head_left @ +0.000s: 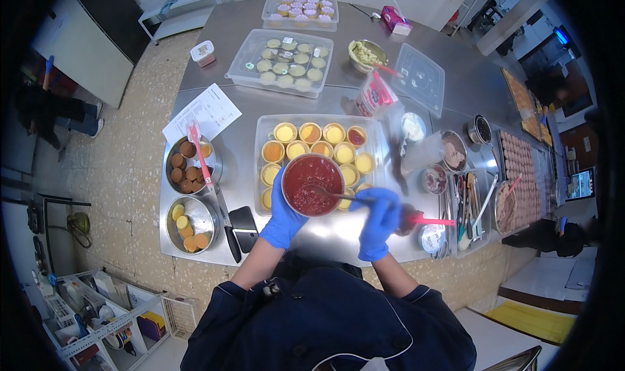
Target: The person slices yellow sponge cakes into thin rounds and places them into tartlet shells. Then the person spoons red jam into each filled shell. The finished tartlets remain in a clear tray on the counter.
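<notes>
Cupping silvery round red-sauce bowl, left grip — likely heavy, hold low; pinching thin brown spoon inside bowl, right grip.

The surface is smooth, shiny metal. Smooth, rubbery-looking gloves cover the hands. The red mixture looks rough and grainy, the loose lid smooth translucent plastic, the sheet matt paper, the jacket matt cloth.

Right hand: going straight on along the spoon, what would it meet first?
Likely the bowl of red mixture that the spoon reaches into, though with depth unclear the right hand might pass above it.
</notes>
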`<move>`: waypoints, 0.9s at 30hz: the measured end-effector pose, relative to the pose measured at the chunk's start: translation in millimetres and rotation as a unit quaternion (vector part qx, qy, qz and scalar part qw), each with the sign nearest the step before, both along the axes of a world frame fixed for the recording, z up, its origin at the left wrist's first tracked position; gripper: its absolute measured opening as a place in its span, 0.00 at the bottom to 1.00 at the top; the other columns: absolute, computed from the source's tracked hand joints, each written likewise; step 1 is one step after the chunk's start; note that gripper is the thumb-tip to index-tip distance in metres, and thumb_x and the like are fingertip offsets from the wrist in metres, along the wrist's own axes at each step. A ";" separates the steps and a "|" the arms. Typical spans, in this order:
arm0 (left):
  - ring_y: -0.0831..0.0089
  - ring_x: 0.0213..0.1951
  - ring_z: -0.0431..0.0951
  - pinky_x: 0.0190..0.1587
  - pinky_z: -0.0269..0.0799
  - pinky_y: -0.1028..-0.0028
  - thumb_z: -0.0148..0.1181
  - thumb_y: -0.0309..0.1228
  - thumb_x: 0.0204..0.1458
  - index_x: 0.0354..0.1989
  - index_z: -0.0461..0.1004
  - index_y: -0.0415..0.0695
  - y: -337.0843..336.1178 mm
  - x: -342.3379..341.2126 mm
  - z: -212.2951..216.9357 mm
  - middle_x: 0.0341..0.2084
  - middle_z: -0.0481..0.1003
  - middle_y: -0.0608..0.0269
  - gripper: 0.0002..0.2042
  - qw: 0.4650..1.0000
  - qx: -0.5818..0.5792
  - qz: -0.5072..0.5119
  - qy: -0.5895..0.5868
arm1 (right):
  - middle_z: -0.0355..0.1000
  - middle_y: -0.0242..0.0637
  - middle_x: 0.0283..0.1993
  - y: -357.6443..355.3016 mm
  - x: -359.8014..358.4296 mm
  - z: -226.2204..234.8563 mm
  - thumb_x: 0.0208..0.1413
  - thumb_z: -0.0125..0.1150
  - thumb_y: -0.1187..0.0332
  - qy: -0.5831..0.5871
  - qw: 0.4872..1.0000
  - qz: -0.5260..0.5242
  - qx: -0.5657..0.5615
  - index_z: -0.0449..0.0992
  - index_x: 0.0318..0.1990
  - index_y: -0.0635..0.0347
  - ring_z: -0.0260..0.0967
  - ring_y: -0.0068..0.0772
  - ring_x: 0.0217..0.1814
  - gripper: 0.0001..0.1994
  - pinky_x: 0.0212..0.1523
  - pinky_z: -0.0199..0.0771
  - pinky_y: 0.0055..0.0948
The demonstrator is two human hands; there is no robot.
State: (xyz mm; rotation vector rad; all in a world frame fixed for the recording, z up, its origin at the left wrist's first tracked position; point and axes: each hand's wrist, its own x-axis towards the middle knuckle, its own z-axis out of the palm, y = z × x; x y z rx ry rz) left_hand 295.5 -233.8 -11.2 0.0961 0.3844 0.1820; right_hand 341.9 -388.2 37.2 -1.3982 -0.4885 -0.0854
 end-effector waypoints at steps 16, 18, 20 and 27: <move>0.64 0.50 0.69 0.53 0.65 0.61 0.40 0.46 0.56 0.51 0.66 0.50 -3.8 4.8 -0.2 0.48 0.69 0.61 0.19 0.988 0.154 0.022 0.014 | 0.68 0.38 0.33 3.3 20.4 -5.4 0.62 0.39 0.66 0.265 0.956 -0.086 0.086 0.63 0.40 0.60 0.66 0.25 0.24 0.08 0.23 0.71 0.22; 0.64 0.50 0.69 0.53 0.65 0.60 0.40 0.46 0.56 0.51 0.66 0.50 -2.3 5.8 -0.5 0.48 0.69 0.61 0.20 0.993 0.113 0.018 0.013 | 0.67 0.39 0.33 2.7 19.5 -5.5 0.62 0.39 0.66 0.249 0.961 -0.079 0.093 0.63 0.40 0.60 0.66 0.25 0.24 0.08 0.23 0.72 0.23; 0.63 0.50 0.69 0.53 0.65 0.60 0.39 0.46 0.56 0.51 0.66 0.50 0.7 7.6 -2.2 0.49 0.69 0.61 0.20 0.999 0.039 0.009 0.014 | 0.67 0.40 0.33 3.6 11.8 -6.7 0.62 0.39 0.66 0.198 0.975 -0.078 0.055 0.63 0.39 0.61 0.66 0.26 0.24 0.09 0.23 0.72 0.24; 0.60 0.51 0.68 0.52 0.66 0.56 0.35 0.47 0.57 0.53 0.63 0.48 4.6 11.8 -15.6 0.50 0.67 0.59 0.22 0.999 0.028 -0.001 0.033 | 0.68 0.40 0.32 4.6 16.1 -19.2 0.62 0.38 0.66 0.299 0.948 -0.062 0.090 0.64 0.40 0.61 0.67 0.26 0.23 0.10 0.21 0.72 0.24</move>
